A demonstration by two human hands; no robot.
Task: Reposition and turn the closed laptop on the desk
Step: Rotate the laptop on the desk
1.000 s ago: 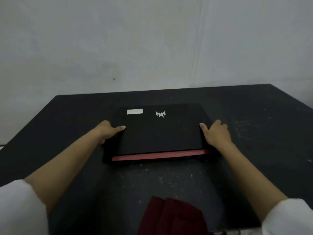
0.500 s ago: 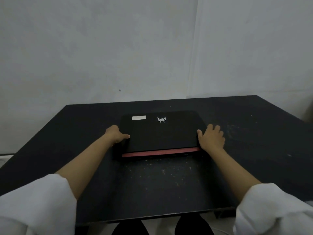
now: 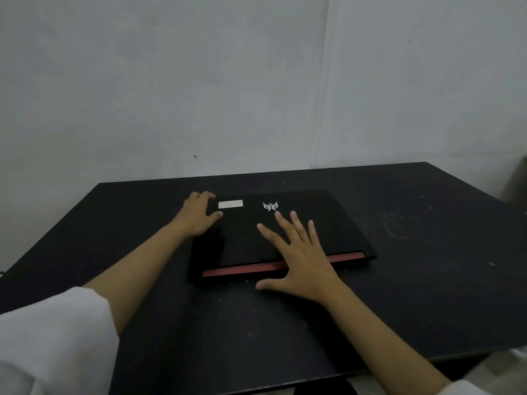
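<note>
Closed laptop [image 3: 296, 232] flat on the dark worktop [image 3: 413, 295], gripped at one corner.

The far left corner of the laptop is held by the left hand [image 3: 196, 215], its grip narrow, thumb on the lid beside a pale sticker [image 3: 230, 204]. The right hand [image 3: 302, 258] is spread wide, fingers splayed over the lid and the red strip [image 3: 242, 270] at the near edge, holding nothing.

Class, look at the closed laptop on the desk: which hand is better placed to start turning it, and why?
Probably the left hand: it curls around the far left corner of the laptop, so it can swing that corner. The right hand is open with spread fingers over the lid, gripping no edge.
</note>
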